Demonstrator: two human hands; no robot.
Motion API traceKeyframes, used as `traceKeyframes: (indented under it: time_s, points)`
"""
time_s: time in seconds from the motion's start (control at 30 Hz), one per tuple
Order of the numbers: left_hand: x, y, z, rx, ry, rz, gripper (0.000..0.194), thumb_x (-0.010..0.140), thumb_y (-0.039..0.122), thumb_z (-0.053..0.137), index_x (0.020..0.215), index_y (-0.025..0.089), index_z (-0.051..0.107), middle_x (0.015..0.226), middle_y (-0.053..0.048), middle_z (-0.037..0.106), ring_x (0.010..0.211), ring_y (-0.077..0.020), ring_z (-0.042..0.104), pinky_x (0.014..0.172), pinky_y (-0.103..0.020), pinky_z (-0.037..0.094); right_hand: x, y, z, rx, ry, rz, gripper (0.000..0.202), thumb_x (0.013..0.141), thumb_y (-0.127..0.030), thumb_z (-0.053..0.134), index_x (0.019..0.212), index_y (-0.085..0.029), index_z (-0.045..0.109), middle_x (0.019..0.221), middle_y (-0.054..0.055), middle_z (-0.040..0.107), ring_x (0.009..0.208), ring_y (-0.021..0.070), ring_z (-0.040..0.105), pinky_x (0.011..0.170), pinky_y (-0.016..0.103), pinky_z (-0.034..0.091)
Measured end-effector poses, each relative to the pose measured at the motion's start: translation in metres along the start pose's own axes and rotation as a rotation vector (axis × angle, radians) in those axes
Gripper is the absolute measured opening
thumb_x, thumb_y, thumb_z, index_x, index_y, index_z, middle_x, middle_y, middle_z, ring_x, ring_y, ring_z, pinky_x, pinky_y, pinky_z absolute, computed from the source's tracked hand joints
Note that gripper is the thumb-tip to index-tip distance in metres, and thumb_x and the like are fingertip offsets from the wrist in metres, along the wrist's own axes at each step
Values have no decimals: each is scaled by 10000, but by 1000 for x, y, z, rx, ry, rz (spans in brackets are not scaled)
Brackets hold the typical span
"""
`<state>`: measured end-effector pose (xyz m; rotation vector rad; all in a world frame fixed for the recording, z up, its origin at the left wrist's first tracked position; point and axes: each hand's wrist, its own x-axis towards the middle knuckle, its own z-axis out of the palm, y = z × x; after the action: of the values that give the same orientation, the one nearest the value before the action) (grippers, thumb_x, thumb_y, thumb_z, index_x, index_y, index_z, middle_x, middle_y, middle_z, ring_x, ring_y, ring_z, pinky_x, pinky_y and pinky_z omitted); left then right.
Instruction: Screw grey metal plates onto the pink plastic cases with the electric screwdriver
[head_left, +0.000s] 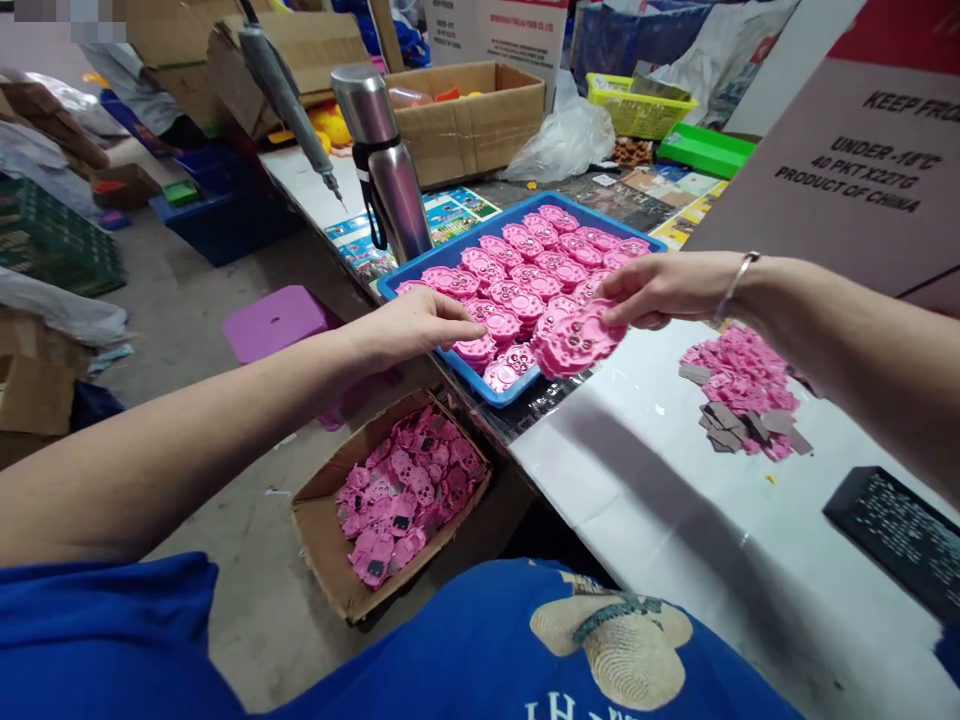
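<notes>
Stacks of pink plastic parts [517,297] fill a blue tray [504,395] on the table. My right hand [652,290] pinches pink parts [577,342], held tilted over the tray's near right edge. Above the tray's left side, my left hand [431,322] has its thumb and fingers together at the stacks; whether anything is between the fingertips is too small to tell. Small pink pieces [742,370] and grey flat pieces [731,428] lie heaped on the white table surface [645,470], below my right forearm.
A cardboard box [322,560] of pink pieces stands below the table edge, left of it a purple stool [274,322]. A steel flask [390,165] and hanging screwdriver [289,100] are behind the tray. A black slotted block [900,535] lies at right.
</notes>
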<state>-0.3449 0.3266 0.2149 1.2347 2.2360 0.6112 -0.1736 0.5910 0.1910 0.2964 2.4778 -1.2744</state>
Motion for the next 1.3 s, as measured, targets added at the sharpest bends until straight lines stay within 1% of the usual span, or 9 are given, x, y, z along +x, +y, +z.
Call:
traceKeyframes:
  time_s: [0.1, 0.3, 0.4, 0.53, 0.67, 0.8, 0.97, 1.1, 1.3]
  points:
    - [1, 16, 13, 5, -27, 29, 305, 775, 479, 672, 758, 182, 739, 672, 2, 571, 667, -126, 488, 653, -274, 388, -43, 28, 16, 49, -63, 150, 262, 840, -436, 717, 801, -190, 632, 619, -11, 527, 511, 74, 354, 480, 247, 274]
    - [-3, 45, 66, 38, -145, 166, 340, 788, 505, 669, 872, 190, 764, 760, -33, 657, 764, -171, 589, 677, -273, 443, -124, 85, 85, 158, -131, 431, 149, 875, -268, 700, 910, -128, 666, 612, -60, 530, 499, 32, 379, 510, 197, 275]
    - [-6, 58, 110, -21, -296, 228, 347, 759, 509, 688, 893, 202, 777, 787, -36, 705, 761, -179, 598, 665, -271, 456, -155, 111, 117, 198, -148, 481, 229, 810, -318, 778, 868, -128, 663, 611, -65, 541, 503, 37, 385, 507, 187, 277]
    - [-13, 77, 183, -109, -456, 330, 371, 807, 474, 662, 970, 156, 762, 832, -46, 714, 735, -150, 581, 678, -266, 457, -186, 139, 147, 235, -127, 499, 156, 856, -266, 711, 860, -127, 641, 586, -78, 506, 491, 39, 375, 502, 190, 271]
    - [-21, 93, 255, -179, -490, 445, 514, 822, 483, 677, 1196, 132, 677, 861, -42, 674, 666, -121, 541, 644, -260, 454, -204, 155, 161, 269, -35, 461, 153, 835, -273, 719, 871, -144, 646, 607, -71, 538, 506, 47, 401, 512, 198, 307]
    - [-33, 102, 306, -147, -524, 503, 755, 785, 450, 757, 1413, 107, 513, 1005, -83, 659, 732, -140, 579, 684, -278, 487, -212, 159, 165, 211, 67, 443, 226, 782, -292, 779, 929, -160, 669, 627, -61, 587, 506, 55, 460, 528, 203, 364]
    - [-42, 107, 329, -42, -485, 559, 799, 774, 372, 801, 1442, 69, 485, 1063, -105, 631, 786, -157, 580, 747, -308, 496, -216, 162, 169, 112, 148, 420, 259, 782, -266, 773, 1009, -165, 699, 674, -38, 634, 522, 54, 506, 529, 181, 400]
    - [-44, 105, 328, -33, -468, 547, 761, 780, 426, 799, 1412, 102, 528, 1011, -73, 604, 777, -156, 581, 745, -313, 498, -218, 167, 173, 115, 216, 359, 297, 776, -344, 781, 1016, -177, 727, 746, -14, 669, 550, 50, 506, 525, 173, 398]
    - [-45, 97, 324, -53, -487, 546, 854, 751, 452, 819, 1476, 173, 465, 1023, -53, 580, 769, -146, 576, 753, -318, 514, -238, 166, 167, 168, 296, 344, 232, 795, -372, 773, 938, -190, 753, 611, -21, 612, 519, 67, 477, 524, 211, 382]
